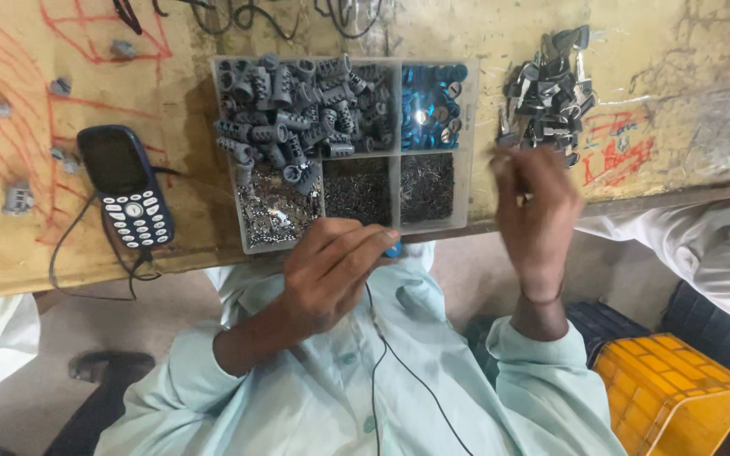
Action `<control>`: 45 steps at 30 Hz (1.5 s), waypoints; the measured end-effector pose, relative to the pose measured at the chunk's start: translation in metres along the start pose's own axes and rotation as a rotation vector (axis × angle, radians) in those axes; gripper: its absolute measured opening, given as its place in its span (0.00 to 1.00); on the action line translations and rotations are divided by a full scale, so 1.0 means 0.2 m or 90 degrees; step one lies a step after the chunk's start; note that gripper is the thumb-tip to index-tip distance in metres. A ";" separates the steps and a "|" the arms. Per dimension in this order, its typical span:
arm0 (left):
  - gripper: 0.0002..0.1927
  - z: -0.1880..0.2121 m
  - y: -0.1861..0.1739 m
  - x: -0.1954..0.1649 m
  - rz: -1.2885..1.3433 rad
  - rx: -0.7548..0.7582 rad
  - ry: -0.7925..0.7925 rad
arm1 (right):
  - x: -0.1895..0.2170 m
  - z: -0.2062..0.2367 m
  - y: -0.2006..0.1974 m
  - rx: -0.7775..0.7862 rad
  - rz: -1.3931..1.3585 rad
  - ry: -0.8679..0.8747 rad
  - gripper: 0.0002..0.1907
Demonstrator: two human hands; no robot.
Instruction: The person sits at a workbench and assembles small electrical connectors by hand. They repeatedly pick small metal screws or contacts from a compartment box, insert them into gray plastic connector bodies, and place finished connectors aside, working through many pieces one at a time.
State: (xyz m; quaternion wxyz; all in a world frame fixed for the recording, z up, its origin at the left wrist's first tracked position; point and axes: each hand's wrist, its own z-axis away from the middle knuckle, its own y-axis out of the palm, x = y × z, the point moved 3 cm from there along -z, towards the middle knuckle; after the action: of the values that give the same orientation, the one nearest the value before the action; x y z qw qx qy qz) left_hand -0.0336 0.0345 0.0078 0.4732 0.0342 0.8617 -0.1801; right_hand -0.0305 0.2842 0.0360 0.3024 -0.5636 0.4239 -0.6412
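My left hand (pixel 331 270) is curled shut at the near edge of a clear compartment tray (pixel 475 135), and a small blue part (pixel 394 250) shows at its fingertips. My right hand (pixel 538 215) is raised right of the tray and blurred. Its fingers are bunched just below a pile of dark keys (pixel 548 89); whether they hold anything cannot be seen. The tray holds grey lock cylinders (pixel 297 110), blue discs (pixel 433 105) and several compartments of tiny metal pins (pixel 356 190).
A dark keypad phone (pixel 127 186) with a cable lies left of the tray on the worn yellow bench (pixel 678 51). A yellow crate (pixel 669 393) stands on the floor at the right. Another person's white sleeve (pixel 703 245) reaches in there.
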 end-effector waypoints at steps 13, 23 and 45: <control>0.20 -0.02 0.00 0.05 0.049 0.043 0.004 | 0.14 0.14 0.06 0.158 -0.363 -0.082 0.10; 0.22 -0.02 -0.11 0.03 -0.102 0.094 0.086 | 0.27 0.14 0.01 0.223 -0.082 -0.364 0.18; 0.21 -0.02 -0.10 -0.03 0.001 0.118 0.014 | 0.41 0.11 -0.03 0.309 -0.069 -0.343 0.25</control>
State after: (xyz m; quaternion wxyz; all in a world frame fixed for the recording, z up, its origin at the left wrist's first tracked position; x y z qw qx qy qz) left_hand -0.0382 0.0171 0.0197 0.4589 0.0800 0.8463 -0.2583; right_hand -0.0232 0.2109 0.0804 0.4936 -0.6460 0.1341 -0.5666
